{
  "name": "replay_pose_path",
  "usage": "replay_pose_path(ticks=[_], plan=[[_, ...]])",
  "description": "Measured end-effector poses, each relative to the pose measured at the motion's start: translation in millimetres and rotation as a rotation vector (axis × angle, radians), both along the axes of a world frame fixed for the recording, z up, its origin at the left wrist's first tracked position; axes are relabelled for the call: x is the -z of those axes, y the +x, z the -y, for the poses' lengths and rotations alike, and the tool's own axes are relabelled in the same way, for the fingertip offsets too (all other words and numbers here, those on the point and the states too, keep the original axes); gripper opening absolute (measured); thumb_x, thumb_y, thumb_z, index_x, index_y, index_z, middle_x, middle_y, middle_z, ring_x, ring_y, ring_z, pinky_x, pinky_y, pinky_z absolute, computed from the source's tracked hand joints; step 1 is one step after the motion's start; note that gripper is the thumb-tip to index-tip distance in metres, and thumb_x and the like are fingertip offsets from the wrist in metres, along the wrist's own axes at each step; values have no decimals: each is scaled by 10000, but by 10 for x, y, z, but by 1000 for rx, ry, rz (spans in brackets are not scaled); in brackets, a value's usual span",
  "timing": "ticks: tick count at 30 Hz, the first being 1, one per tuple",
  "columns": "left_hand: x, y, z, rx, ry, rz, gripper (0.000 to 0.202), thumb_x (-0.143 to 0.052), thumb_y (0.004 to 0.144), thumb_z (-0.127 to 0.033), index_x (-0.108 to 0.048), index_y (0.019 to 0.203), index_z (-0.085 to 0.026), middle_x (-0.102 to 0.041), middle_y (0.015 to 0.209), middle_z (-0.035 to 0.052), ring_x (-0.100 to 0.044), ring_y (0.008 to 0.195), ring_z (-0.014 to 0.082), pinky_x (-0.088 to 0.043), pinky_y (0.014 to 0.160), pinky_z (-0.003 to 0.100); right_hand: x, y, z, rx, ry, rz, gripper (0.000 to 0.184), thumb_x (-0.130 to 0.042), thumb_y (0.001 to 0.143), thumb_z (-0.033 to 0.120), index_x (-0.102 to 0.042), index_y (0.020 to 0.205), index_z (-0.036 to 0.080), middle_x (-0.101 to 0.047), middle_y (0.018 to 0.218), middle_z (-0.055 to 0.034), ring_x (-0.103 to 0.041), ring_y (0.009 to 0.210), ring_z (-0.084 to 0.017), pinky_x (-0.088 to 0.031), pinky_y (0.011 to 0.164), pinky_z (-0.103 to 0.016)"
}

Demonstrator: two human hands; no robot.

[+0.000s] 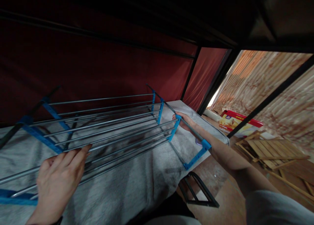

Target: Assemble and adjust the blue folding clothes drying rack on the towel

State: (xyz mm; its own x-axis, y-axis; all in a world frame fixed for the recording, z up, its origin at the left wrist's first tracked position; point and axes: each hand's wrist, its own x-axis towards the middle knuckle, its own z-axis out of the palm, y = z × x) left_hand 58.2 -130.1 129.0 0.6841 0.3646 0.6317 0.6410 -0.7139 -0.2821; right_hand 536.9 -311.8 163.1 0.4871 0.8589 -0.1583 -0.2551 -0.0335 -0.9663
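A folded metal rack (108,127) of several grey rods with blue plastic joints lies across a grey blanket (137,179) on a lower bunk. My left hand (59,179) rests on the rods near the rack's left end, fingers stretched forward and laid over them. My right hand (183,120) reaches to the rack's right end and is closed round a rod beside a blue joint (175,127). Another blue joint (204,145) sits over my right forearm.
A dark red curtain (98,64) hangs behind the bed, and black bunk frame bars (270,97) cross on the right. On the floor lie a red and yellow box (233,120), wooden slats (274,149) and a black metal frame (198,192).
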Motion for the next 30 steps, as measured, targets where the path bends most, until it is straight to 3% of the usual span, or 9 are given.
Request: replay_pose_path(ticks=[8, 30], plan=[[15, -24, -28, -11, -12, 0, 419, -383, 1034, -244, -574, 1393, -139, -640, 846, 93, -533, 896, 293, -319, 820, 413, 38, -33, -41, 36, 15, -5, 158, -709, 813, 350, -671, 786, 198, -704, 753, 11, -623, 658, -134, -514, 726, -272], [92, -121, -162, 21, -14, -11, 444, -404, 1018, -219, -503, 1449, -177, -678, 934, 98, -540, 916, 303, -330, 835, 424, 29, -147, -77, 37, 18, -23, 235, -644, 860, 400, -642, 738, 199, -679, 668, -5, -608, 624, -136, -491, 638, -247]])
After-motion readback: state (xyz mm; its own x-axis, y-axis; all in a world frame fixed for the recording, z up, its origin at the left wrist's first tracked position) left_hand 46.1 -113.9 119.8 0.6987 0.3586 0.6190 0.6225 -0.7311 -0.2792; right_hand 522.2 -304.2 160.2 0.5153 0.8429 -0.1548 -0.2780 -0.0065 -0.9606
